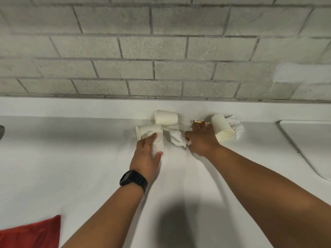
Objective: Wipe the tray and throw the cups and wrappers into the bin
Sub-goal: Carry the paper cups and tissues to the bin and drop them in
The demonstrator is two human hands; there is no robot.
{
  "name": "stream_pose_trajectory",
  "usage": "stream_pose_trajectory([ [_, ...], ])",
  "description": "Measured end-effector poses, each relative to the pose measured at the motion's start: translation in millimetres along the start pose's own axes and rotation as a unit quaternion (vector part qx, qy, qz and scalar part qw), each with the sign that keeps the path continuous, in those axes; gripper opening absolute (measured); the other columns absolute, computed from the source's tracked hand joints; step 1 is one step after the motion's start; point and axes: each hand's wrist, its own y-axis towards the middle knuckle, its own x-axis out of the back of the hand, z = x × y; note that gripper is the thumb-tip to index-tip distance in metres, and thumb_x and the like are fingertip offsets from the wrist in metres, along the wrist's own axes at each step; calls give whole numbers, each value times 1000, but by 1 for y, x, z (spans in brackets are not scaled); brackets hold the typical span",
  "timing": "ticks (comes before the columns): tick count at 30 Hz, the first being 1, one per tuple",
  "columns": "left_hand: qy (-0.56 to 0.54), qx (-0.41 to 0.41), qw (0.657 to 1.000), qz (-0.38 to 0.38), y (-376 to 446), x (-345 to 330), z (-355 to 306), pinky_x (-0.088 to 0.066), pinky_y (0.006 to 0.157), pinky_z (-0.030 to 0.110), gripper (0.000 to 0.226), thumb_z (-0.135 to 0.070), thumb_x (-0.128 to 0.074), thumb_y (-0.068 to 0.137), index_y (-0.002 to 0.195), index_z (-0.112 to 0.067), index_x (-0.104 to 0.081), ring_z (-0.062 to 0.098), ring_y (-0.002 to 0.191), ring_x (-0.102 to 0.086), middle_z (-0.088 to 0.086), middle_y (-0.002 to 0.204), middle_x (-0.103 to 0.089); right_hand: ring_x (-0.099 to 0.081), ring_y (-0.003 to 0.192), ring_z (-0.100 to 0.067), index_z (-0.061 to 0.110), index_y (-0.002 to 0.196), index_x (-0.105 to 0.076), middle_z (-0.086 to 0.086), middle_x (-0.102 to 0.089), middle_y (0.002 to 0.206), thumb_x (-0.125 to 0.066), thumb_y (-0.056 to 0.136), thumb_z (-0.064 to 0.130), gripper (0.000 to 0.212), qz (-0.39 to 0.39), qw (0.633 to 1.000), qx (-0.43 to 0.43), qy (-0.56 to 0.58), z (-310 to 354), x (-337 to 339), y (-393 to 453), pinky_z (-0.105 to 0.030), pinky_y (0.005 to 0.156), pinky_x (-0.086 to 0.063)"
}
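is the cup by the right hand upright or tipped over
Tipped over: the cup lies on its side on the counter, rim pointing toward the camera.

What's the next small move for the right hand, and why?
Probably close the right hand on the wrapper at its fingertips. The left hand already grips a cup, the right also pinches a napkin, and two more cups lie nearby.

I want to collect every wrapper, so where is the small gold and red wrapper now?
In the head view the gold and red wrapper lies on the white counter near the back wall, at the right hand's fingertips, just left of the tipped paper cup.
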Motion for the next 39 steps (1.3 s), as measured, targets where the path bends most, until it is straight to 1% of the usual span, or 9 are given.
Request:
stream_pose_trajectory([
  [5, 1, -1, 1000, -7, -2, 2, -1, -50, 80, 30, 62, -29, -65, 86, 140, -34, -35, 24, 101, -59, 3, 133, -40, -57, 103, -35, 20, 94, -67, -9, -54, 115, -70, 76, 31, 22, -88, 994, 13, 66, -1, -4, -26, -40, 86, -41],
  [9, -8, 13, 1000, -15, -10, 5, -5, -51, 77, 31, 61, -31, -67, 83, 137, -30, -38, 23, 97, -60, 1, 129, -40, -60, 87, -35, 15, 88, -67, -11, -57, 110, -74, 73, 35, 26, -111, 980, -22, 165, -6, 1, -49, -32, 65, -42],
  [12, -6, -9, 1000, -16, -17, 7, -9, -48, 79, 28, 57, -30, -66, 84, 134, -22, -41, 24, 108, -58, 2, 138, -36, -60, 97, -27, 19, 99, -71, -8, -54, 118, -72, 79, 39, 28, -121, 960, -46, 250, -9, 7, -74, -32, 71, -48],
  [15, -17, -8, 1000, -18, -17, 9, -14, -43, 86, 25, 51, -33, -68, 84, 127, -19, -44, 18, 123, -49, -2, 147, -34, -59, 100, -18, 24, 111, -69, 1, -51, 121, -74, 78, 42, 38, -118, 937, -87, 317, -13, 12, -97, -25, 73, -39],
  [20, -50, 8, 998, -36, -23, 14, -24, -50, 82, 32, 42, -36, -74, 78, 106, -18, -48, 20, 102, -58, -4, 118, -53, -47, 95, -4, 19, 114, -66, 12, -46, 116, -75, 77, 45, 46, -102, 911, -138, 376, -17, 18, -134, -21, 76, -34],
  [26, -128, -8, 989, -78, -44, 16, -41, -51, 87, 34, 52, -32, -76, 75, 116, -24, -45, 15, 103, -56, -7, 120, -47, -55, 100, -10, 21, 116, -65, 6, -53, 113, -78, 74, 42, 49, -131, 863, -189, 450, -26, 17, -172, -22, 80, -39],
  [30, -196, -22, 979, -56, -63, 10, -66, -51, 89, 31, 54, -30, -77, 74, 114, -37, -42, 9, 104, -55, -9, 122, -48, -59, 102, -9, 26, 114, -66, 8, -56, 115, -79, 70, 45, 49, -146, 826, -204, 504, -34, 15, -194, -28, 86, -47],
  [34, -224, -35, 974, -23, -83, -2, -93, -50, 86, 26, 54, -27, -78, 75, 118, -35, -46, 4, 103, -56, -10, 124, -47, -59, 103, -10, 29, 111, -66, 11, -54, 116, -80, 71, 43, 44, -150, 799, -218, 539, -43, 15, -216, -32, 90, -49],
  [39, -239, -54, 969, 29, -105, -21, -131, -46, 78, 15, 44, -28, -77, 75, 107, -42, -50, -3, 99, -56, -20, 112, -50, -59, 104, -11, 30, 111, -65, 8, -55, 120, -80, 72, 42, 44, -164, 779, -230, 559, -62, 15, -250, -32, 91, -49],
])
